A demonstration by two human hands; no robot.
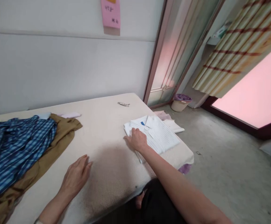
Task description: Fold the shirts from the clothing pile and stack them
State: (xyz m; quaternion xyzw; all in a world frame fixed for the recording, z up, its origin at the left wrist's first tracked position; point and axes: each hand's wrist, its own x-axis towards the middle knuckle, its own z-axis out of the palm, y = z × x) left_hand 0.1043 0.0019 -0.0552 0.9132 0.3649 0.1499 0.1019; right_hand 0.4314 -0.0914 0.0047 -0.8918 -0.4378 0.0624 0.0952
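Right hand [137,139] on striped shirt [162,132]; plaid garment [21,143] well apart, bin [180,105] beyond table [102,124].

A smooth pale grey wall [67,68] spans the upper left; brown-framed glass panels [173,56] stand upper centre-right. At right, a cream, red-striped fabric curtain [238,49] hangs beside a bright pinkish pane [254,90] above grey concrete floor [224,149].

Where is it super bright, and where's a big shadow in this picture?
Head view: the pane below the curtain looks washed-out pink; head view: pinkish glare shows on the sliding glass panel; head view: a soft shadow darkens the pale cloth between the left hand and right hand.
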